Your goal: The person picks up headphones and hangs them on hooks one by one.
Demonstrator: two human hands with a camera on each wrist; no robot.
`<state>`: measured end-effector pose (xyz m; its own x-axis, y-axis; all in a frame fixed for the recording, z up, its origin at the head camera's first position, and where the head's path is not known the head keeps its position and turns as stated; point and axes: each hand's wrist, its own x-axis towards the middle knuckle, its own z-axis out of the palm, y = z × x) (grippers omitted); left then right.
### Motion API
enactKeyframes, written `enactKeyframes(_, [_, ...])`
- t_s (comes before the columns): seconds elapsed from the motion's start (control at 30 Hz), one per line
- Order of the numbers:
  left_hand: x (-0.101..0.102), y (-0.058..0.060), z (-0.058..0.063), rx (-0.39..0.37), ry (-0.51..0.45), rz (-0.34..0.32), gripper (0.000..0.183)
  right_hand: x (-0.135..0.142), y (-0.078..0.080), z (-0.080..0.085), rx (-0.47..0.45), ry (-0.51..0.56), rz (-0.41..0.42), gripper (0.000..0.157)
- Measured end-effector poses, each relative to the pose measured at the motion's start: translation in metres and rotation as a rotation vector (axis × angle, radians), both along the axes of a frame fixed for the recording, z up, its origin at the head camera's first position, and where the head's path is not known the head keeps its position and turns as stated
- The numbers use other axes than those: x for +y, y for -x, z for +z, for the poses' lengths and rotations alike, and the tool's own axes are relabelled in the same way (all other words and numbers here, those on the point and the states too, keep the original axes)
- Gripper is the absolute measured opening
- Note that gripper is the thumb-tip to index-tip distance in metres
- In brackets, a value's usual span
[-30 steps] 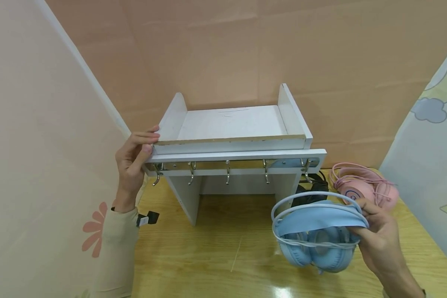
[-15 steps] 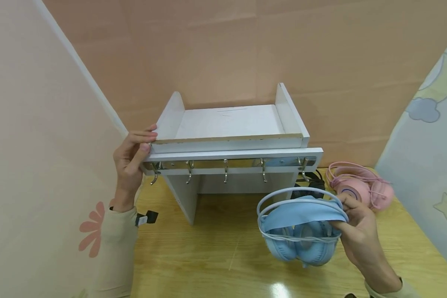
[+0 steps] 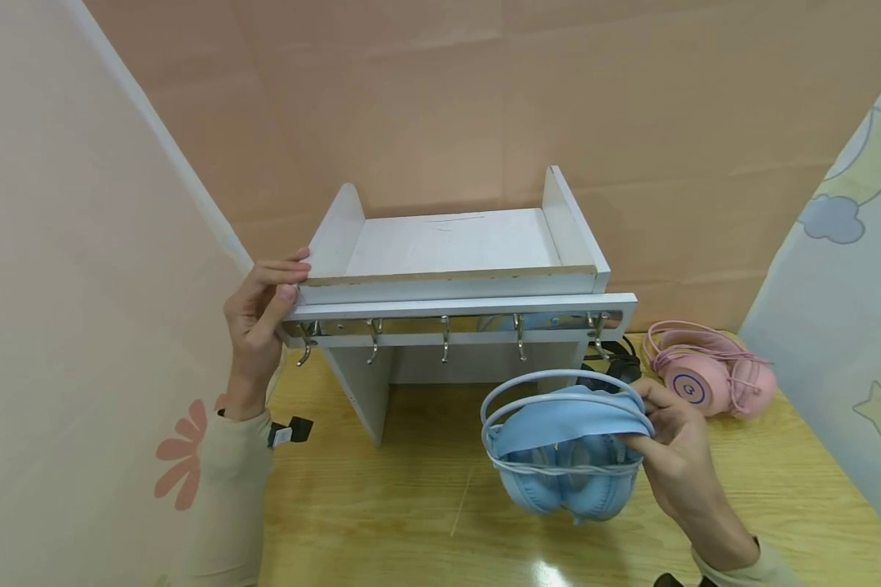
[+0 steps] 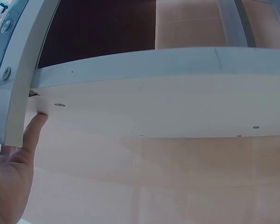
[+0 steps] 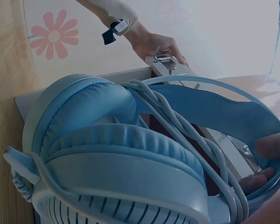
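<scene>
Light-blue headphones hang from my right hand, which pinches the headband at its right side in the head view. Their ear cups point down, and a pale cable is wound around them. In the right wrist view the padded ear cups fill the foreground, with fingertips on the headband. My left hand grips the front left corner of a white wooden shelf, thumb at the front board. Several metal hooks line a strip on that board, above and behind the headphones.
Pink headphones with a bundled cable lie on the wooden table right of the shelf. Black headphones sit beside the shelf's right leg, partly hidden. A wall stands behind, with patterned panels at both sides.
My right hand has carried the blue headphones leftward, in front of the shelf's right half. The left hand keeps its grip on the shelf corner.
</scene>
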<state>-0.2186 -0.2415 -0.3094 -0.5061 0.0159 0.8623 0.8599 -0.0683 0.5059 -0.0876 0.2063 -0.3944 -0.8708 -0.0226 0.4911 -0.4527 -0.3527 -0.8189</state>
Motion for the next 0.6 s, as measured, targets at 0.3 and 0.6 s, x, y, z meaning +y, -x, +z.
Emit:
enactKeyframes(0.3, [0.001, 0.001, 0.000, 0.003, -0.007, -0.008, 0.023, -0.010, 0.008, -0.009, 0.074, 0.067, 0.074, 0.049])
enactKeyframes(0.6, [0.000, 0.002, -0.001, 0.011, -0.004, -0.003, 0.023, -0.021, 0.011, -0.006, 0.082, 0.061, 0.069, 0.049])
